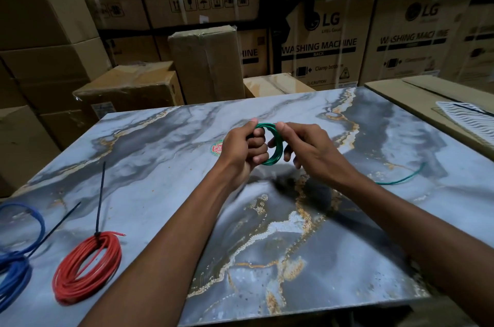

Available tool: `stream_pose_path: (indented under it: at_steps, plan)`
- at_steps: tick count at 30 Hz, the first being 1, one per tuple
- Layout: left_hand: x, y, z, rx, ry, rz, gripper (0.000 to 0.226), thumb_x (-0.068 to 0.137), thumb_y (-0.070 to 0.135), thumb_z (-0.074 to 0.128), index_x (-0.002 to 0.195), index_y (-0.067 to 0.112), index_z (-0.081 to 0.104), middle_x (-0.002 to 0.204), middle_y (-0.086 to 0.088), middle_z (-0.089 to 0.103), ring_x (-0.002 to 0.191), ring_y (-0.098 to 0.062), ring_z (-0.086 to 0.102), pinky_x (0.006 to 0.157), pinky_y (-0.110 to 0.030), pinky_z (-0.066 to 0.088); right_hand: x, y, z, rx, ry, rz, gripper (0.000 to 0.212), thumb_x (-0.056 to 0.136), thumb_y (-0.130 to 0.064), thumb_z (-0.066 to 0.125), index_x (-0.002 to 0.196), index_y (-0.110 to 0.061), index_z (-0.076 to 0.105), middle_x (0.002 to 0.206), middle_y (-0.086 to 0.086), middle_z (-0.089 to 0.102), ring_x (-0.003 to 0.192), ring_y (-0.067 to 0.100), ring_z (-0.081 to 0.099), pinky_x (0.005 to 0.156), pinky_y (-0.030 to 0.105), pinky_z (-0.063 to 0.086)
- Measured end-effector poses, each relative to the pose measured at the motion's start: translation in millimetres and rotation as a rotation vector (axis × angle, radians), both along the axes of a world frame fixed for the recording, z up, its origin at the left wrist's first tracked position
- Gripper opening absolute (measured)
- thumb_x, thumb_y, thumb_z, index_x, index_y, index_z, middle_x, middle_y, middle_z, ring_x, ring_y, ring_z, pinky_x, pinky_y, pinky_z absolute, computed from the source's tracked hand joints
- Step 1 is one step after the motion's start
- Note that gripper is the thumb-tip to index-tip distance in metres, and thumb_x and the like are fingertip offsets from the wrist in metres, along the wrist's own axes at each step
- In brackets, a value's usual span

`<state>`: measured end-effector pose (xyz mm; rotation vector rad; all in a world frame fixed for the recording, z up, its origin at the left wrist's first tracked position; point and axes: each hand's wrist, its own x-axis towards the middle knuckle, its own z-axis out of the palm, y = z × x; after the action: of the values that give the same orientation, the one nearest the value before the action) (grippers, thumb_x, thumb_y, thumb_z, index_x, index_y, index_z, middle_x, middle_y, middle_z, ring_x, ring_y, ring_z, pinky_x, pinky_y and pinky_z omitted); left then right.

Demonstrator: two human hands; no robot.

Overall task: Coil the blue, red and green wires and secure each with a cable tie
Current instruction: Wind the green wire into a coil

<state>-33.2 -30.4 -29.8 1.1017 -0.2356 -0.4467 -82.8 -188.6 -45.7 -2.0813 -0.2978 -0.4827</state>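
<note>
We're in a dim storeroom, stacked cardboard boxes (318,40) all round, some printed for washing machines. Only the head view here. The table (267,233) has a glossy marble-look top, grey-blue with gold veins.

Above the middle of it we're holding the green wire (275,146), wound into a small round coil standing nearly on edge, its opening facing left-right between our hands. Our left hand (244,146) has its fingers curled through the loop, gripping the near-left side. Our right hand (307,150) pinches the coil's far-right side with thumb and fingertips; the other fingers hang loosely curled. The loose tail of the green wire trails off right, lying on the table near the edge.

Front left, the red wire (87,270) lies flat as a fat coil, cinched by a black cable tie (100,201) whose long tail points away from us. Left of it, the blue wire (16,270) is partly out of view, another black tie (53,230) slanting off it.
</note>
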Motion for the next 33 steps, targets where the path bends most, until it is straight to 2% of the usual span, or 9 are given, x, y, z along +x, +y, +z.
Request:
stream_pose_path:
  at_steps: [4, 8, 12, 16, 21, 24, 26, 28, 33]
  plan:
    - [1, -1, 0, -0.033, 0.052, 0.024, 0.040, 0.107, 0.029, 0.037, 0.069, 0.016, 0.038, 0.046, 0.008, 0.021, 0.036, -0.006, 0.017, 0.039, -0.020, 0.021, 0, -1, 3, 0.047, 0.045, 0.044, 0.029, 0.106, -0.031, 0.053, 0.110, -0.010, 0.073, 0.082, 0.006, 0.072, 0.064, 0.018, 0.057, 0.055, 0.033, 0.050]
    - [-1, -4, 0, -0.083, 0.103, -0.012, 0.040, 0.107, 0.029, 0.036, 0.070, 0.015, 0.040, 0.045, 0.008, 0.022, 0.035, -0.006, 0.018, 0.040, -0.021, 0.024, 1, -4, 5, 0.236, 0.111, 0.053, 0.020, 0.103, -0.019, 0.058, 0.110, -0.013, 0.076, 0.067, -0.004, 0.063, 0.064, 0.022, 0.039, 0.054, 0.031, 0.035]
    - [-1, -6, 1, -0.094, 0.110, -0.009, 0.041, 0.108, 0.030, 0.035, 0.070, 0.015, 0.040, 0.045, 0.008, 0.023, 0.035, -0.006, 0.018, 0.040, -0.020, 0.023, -2, -5, 9, 0.288, 0.144, 0.059, 0.021, 0.101, -0.024, 0.063, 0.114, -0.015, 0.076, 0.078, -0.002, 0.073, 0.060, 0.019, 0.046, 0.051, 0.026, 0.035]
    - [8, 6, 3, -0.056, 0.087, 0.071, 0.040, 0.107, 0.029, 0.037, 0.069, 0.017, 0.040, 0.046, 0.008, 0.020, 0.036, -0.007, 0.015, 0.040, -0.022, 0.016, -1, -13, 9, 0.191, 0.086, -0.029, 0.027, 0.095, -0.037, 0.069, 0.114, -0.020, 0.078, 0.089, -0.003, 0.079, 0.056, -0.002, 0.054, 0.052, 0.015, 0.042]
    - [26, 31, 2, -0.143, 0.179, 0.160, 0.038, 0.105, 0.022, 0.038, 0.068, 0.017, 0.041, 0.044, 0.009, 0.019, 0.034, -0.007, 0.013, 0.036, -0.021, 0.013, 3, -42, 12, -0.111, -0.082, -0.160, 0.025, 0.097, -0.027, 0.068, 0.119, -0.018, 0.074, 0.088, -0.005, 0.078, 0.051, 0.000, 0.053, 0.049, 0.011, 0.040]
    - [34, 38, 0, -0.261, 0.257, 0.193, 0.036, 0.104, 0.019, 0.036, 0.068, 0.016, 0.042, 0.043, 0.009, 0.020, 0.033, -0.007, 0.015, 0.033, -0.020, 0.016, 3, -53, 14, -0.153, -0.145, -0.223, 0.029, 0.096, -0.017, 0.068, 0.125, -0.017, 0.071, 0.097, -0.002, 0.077, 0.063, 0.002, 0.065, 0.057, 0.016, 0.054]
    - [39, 40, -2, -0.328, 0.297, 0.227, 0.035, 0.104, 0.018, 0.035, 0.070, 0.015, 0.042, 0.043, 0.008, 0.020, 0.032, -0.008, 0.017, 0.033, -0.020, 0.018, 3, -54, 13, -0.229, -0.185, -0.238, 0.029, 0.096, -0.016, 0.069, 0.124, -0.020, 0.072, 0.101, -0.003, 0.077, 0.064, 0.009, 0.070, 0.064, 0.029, 0.061]
    - [43, 42, -5, -0.351, 0.310, 0.289, 0.034, 0.105, 0.018, 0.035, 0.071, 0.014, 0.042, 0.042, 0.008, 0.020, 0.031, -0.008, 0.017, 0.033, -0.020, 0.019, 4, -52, 11, -0.392, -0.224, -0.251, 0.027, 0.095, -0.017, 0.070, 0.121, -0.023, 0.074, 0.102, 0.000, 0.078, 0.065, 0.010, 0.068, 0.064, 0.035, 0.057]
    - [43, 39, -6, -0.258, 0.228, 0.385, 0.036, 0.108, 0.024, 0.037, 0.075, 0.013, 0.044, 0.042, 0.008, 0.030, 0.031, -0.006, 0.020, 0.035, -0.020, 0.021, 0, -30, 7, -0.719, -0.126, -0.128, 0.032, 0.095, -0.022, 0.066, 0.126, -0.029, 0.072, 0.109, -0.002, 0.072, 0.083, 0.010, 0.057, 0.070, 0.029, 0.045]
